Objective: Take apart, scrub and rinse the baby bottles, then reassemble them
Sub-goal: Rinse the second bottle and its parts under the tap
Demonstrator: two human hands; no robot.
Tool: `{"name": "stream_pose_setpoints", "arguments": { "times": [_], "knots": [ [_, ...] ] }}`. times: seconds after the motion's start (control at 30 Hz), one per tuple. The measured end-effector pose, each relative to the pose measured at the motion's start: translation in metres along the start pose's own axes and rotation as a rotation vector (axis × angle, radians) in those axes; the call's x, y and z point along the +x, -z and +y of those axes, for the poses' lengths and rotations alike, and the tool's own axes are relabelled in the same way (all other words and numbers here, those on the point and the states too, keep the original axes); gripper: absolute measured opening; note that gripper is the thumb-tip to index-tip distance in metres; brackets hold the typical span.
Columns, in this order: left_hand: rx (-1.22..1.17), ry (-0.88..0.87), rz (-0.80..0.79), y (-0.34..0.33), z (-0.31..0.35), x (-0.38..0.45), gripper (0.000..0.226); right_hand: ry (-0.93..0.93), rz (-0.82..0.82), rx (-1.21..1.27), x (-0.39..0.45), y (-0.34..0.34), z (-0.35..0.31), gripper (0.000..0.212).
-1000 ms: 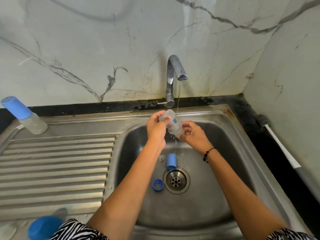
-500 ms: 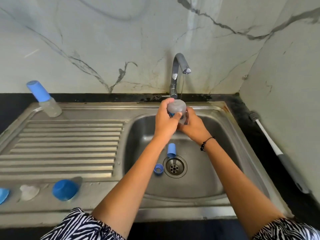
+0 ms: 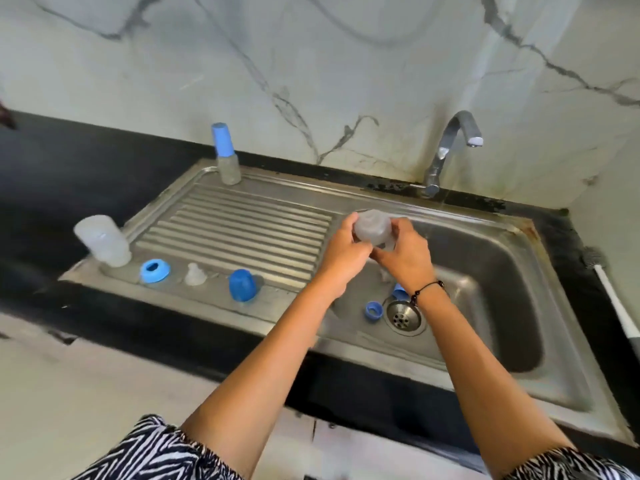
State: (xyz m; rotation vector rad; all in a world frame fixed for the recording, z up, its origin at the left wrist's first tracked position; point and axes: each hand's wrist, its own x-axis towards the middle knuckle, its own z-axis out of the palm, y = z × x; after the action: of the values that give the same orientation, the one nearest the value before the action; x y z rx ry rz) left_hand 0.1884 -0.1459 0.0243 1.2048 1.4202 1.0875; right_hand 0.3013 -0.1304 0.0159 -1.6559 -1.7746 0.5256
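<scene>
My left hand (image 3: 341,252) and my right hand (image 3: 403,258) both grip a small clear bottle body (image 3: 374,227), tipped with its base toward me, above the left edge of the sink basin (image 3: 502,271). A blue ring (image 3: 374,310) and a blue cap (image 3: 399,292) lie by the drain (image 3: 404,317). On the drainboard's front edge stand an upturned clear bottle (image 3: 104,240), a blue collar (image 3: 154,270), a clear teat (image 3: 195,274) and a blue cap (image 3: 242,285). An assembled bottle with a blue cap (image 3: 225,154) stands at the back.
The tap (image 3: 450,147) rises behind the basin, with a thin stream below its spout. A bottle brush with a white handle (image 3: 613,296) lies on the black counter at the right. The ribbed drainboard (image 3: 242,233) spreads left of my hands.
Both hands have carried the bottle away from under the tap toward the basin's left edge. My view has swung left, bringing the parts on the drainboard's front edge into sight.
</scene>
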Motion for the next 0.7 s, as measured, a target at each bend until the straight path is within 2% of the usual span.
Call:
{"name": "stream_pose_setpoints", "arguments": {
  "times": [0.2,0.43,0.5,0.6,0.7],
  "knots": [
    [0.065,0.007,0.064,0.066,0.009,-0.022,0.057,0.045,-0.058,0.129,-0.018,-0.039,-0.052,0.059],
    [0.086,0.048,0.139,0.163,-0.011,-0.004,0.053,0.007,-0.225,0.116,-0.004,-0.102,-0.128,0.062],
    [0.205,0.045,0.113,0.201,-0.015,0.018,0.052,0.004,-0.261,0.086,0.013,-0.128,-0.150,0.063],
    [0.454,0.052,0.000,0.269,-0.011,0.050,0.039,-0.008,-0.332,0.057,0.039,-0.168,-0.188,0.063],
    [0.657,0.070,-0.114,0.348,-0.004,0.078,0.038,0.023,-0.414,0.034,0.065,-0.220,-0.233,0.063]
  ]
}}
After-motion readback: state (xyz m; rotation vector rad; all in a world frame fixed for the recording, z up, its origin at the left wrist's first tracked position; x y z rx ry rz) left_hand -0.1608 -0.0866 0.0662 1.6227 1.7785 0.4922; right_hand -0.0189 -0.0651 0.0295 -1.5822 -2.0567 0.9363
